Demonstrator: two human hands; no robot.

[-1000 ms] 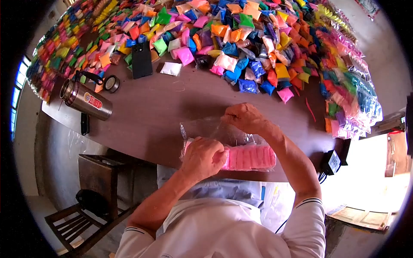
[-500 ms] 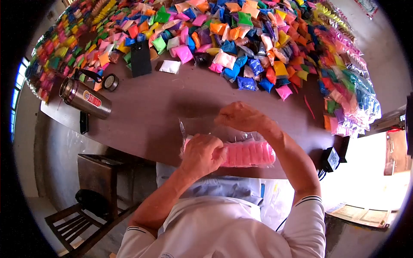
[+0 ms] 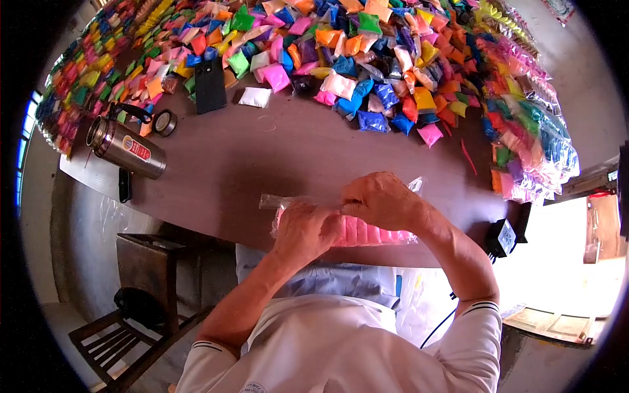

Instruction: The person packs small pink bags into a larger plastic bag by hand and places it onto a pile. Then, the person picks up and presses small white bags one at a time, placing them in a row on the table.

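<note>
A clear plastic bag of pink packets [image 3: 373, 234] lies at the near edge of the brown table. My left hand [image 3: 306, 229] rests over its left part, fingers closed on the bag's plastic. Just right of it, my right hand [image 3: 382, 200] is bent over the bag's upper edge with its fingers pinched together close to my left fingertips. What the right fingertips hold is too small to make out. Loose clear plastic sticks out at the bag's upper left and upper right.
Colourful packets [image 3: 341, 85] are heaped across the far side of the table [image 3: 262, 157]. A steel flask [image 3: 128, 149], its lid [image 3: 165, 122], a black phone [image 3: 210, 86] and a white packet [image 3: 255, 97] lie at left. A black box [image 3: 503, 238] is at the right edge.
My right hand has come down and in from above the bag to meet my left hand. The loose plastic at the bag's top has shifted.
</note>
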